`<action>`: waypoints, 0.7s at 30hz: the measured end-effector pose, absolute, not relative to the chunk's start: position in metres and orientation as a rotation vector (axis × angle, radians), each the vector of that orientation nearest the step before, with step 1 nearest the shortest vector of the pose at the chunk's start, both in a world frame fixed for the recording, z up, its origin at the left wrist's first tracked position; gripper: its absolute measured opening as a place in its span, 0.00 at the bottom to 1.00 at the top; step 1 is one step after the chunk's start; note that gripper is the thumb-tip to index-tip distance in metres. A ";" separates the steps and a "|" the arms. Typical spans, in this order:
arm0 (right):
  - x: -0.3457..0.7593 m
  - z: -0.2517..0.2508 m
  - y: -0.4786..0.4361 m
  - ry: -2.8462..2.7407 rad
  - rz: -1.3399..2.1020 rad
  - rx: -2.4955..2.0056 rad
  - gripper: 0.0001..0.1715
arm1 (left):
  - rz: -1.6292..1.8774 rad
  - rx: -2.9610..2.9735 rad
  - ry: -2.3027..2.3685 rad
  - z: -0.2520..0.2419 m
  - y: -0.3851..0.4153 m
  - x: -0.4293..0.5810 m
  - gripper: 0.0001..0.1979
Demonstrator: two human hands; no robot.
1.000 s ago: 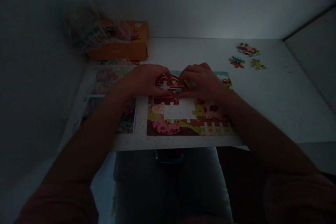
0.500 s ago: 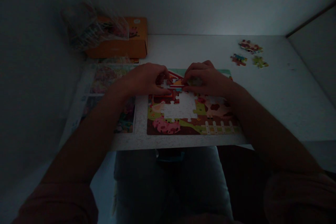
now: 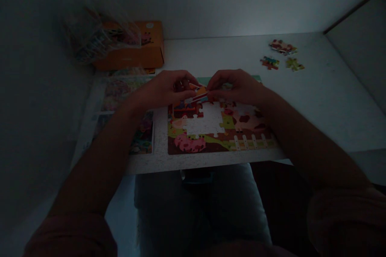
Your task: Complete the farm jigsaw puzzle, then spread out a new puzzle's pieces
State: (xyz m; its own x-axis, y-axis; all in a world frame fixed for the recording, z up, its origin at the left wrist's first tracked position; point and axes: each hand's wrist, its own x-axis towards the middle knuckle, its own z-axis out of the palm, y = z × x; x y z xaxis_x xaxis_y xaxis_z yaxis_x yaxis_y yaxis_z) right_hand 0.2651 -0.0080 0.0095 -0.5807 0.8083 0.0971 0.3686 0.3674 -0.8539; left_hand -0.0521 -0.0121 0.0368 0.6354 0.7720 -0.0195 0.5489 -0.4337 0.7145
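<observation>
Two hands of ours meet over the farm jigsaw (image 3: pixel 181 151): our left hand (image 3: pixel 161 90) pinches the slanted red-and-orange piece (image 3: pixel 198 94) above the white gap (image 3: pixel 205 120), our right hand (image 3: pixel 235 87) pinching its raised end; three loose pieces (image 3: pixel 269 62) lie near the desk's (image 3: pixel 211 52) far right edge

Hands (image 3: pixel 161 89) (image 3: pixel 237 87) curled, nearly meeting

From here I can see an orange cardboard box (image 3: pixel 147 54) at the desk's far left, with a clear plastic bag (image 3: pixel 99 36) slumped against it. Three loose multicoloured jigsaw pieces (image 3: pixel 269 62) lie near the far right corner of the white desk (image 3: pixel 229 52). A printed picture sheet (image 3: pixel 126 92) lies along the left edge.
</observation>
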 end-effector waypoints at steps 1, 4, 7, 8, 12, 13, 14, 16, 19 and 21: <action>0.264 0.009 -0.008 -2.089 1.133 -1.015 0.29 | 0.421 2.131 1.003 0.038 -0.013 -0.051 0.22; 0.263 0.009 -0.007 -1.983 1.078 -1.010 0.35 | 0.506 2.110 1.043 0.042 -0.015 -0.048 0.20; 0.264 0.008 -0.006 -1.928 1.007 -0.987 0.40 | 0.593 2.096 1.145 0.044 -0.016 -0.046 0.16; 0.264 0.008 -0.006 -1.936 0.998 -0.974 0.39 | 0.605 2.089 1.154 0.044 -0.016 -0.045 0.15; 0.264 0.009 -0.008 -2.025 1.010 -0.967 0.31 | 0.590 2.070 1.108 0.034 -0.015 -0.041 0.13; 0.264 0.009 -0.009 -2.039 1.013 -0.987 0.30 | 0.579 2.058 1.093 0.032 -0.015 -0.040 0.13; 0.264 0.010 -0.010 -2.043 1.013 -1.011 0.30 | 0.580 2.041 1.083 0.031 -0.015 -0.040 0.14; 0.264 0.012 -0.011 -2.036 1.019 -1.040 0.29 | 0.622 2.005 1.068 0.031 -0.017 -0.041 0.18; 0.265 0.016 -0.013 -2.037 1.042 -1.036 0.30 | 0.687 2.020 1.020 0.037 -0.020 -0.046 0.35; 0.264 0.018 -0.013 -2.047 1.057 -1.047 0.31 | 0.668 2.096 0.974 0.042 -0.021 -0.048 0.44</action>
